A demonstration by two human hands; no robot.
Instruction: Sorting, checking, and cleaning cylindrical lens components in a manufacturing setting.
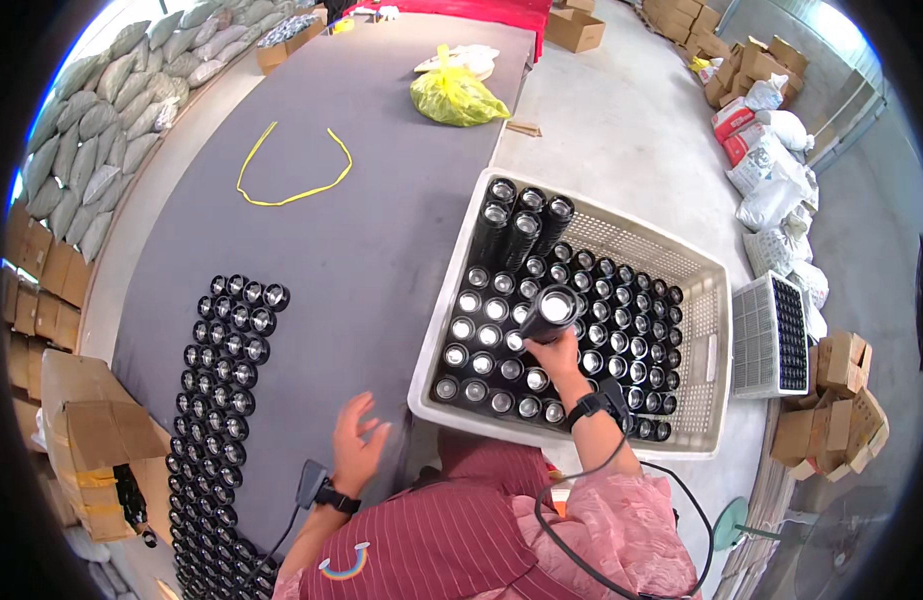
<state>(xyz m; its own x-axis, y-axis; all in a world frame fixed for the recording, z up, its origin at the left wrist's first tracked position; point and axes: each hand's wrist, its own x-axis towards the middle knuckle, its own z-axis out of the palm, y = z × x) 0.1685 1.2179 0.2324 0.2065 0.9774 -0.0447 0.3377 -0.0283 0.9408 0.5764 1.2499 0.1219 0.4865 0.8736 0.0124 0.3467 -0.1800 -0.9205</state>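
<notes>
My right hand point(556, 354) is closed round a black flashlight point(552, 312), its shiny lens end facing up, above a white plastic crate point(704, 410). Rows of black flashlights point(479, 335) stand upright inside the crate, lenses up. Several more point(523, 230) rise higher at its far left corner, stacked on the layer below. My left hand point(356, 448) holds nothing, its fingers apart, over the near edge of the grey table point(282, 240). To its left, a long block of black flashlights point(217, 400) stands on the table in close rows.
A yellow strap point(295, 198) lies curved on the table, with a yellow plastic bag point(457, 97) near the far right edge. Another crate point(770, 340) stands on the floor at right, near sacks point(772, 170) and cardboard boxes point(832, 410). A cable runs from my right wrist.
</notes>
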